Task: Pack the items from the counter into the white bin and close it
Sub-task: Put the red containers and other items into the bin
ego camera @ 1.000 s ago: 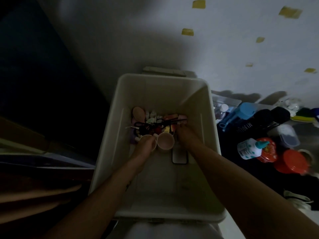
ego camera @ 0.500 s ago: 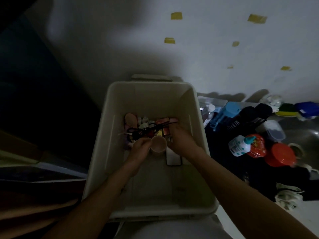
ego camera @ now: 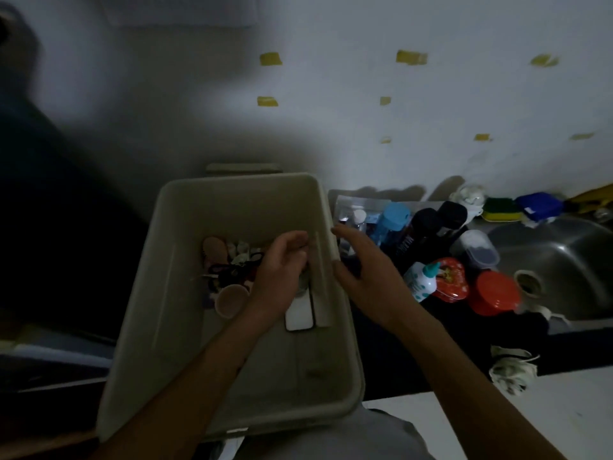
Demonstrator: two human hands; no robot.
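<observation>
Dim light falls on a white wall with scraps of yellow tape (ego camera: pixel 270 58) and on a dark counter (ego camera: pixel 381 343) that runs right to a steel sink (ego camera: pixel 564 260). White bin (ego camera: pixel 238 197) stands open under both forearms.

Left hand (ego camera: pixel 282 270) is inside the bin, low against its right wall, fingers curled inward. Whether they hold anything cannot be told in this light. Just left of that hand lie a pink cup (ego camera: pixel 230 300), black scissors (ego camera: pixel 232 268) and a pink brush (ego camera: pixel 215 250). A flat white slab with a dark edge (ego camera: pixel 298 315) lies at its wrist.

Right hand (ego camera: pixel 371 270) hangs over the bin's right rim, fingers spread wide and holding nothing.

Unpacked items stand just right of the right hand: a white bottle with teal cap (ego camera: pixel 423 277) nearest, a red tin (ego camera: pixel 452 282) touching it, a red-lidded tub (ego camera: pixel 496 292) beyond. A blue-capped bottle (ego camera: pixel 393 220) and black bottles (ego camera: pixel 431 224) stand ahead of the fingertips.

Assessment: the white bottle looks like light, stiff, smooth plastic and is best taken round the body below the cap, not by the nozzle. The tin appears rigid and should be gripped across its edges. The bin itself looks thin-walled and likely to flex, so it should be held by the rims. A pale edge (ego camera: pixel 243 167) behind its far wall may be the lid; this cannot be confirmed
</observation>
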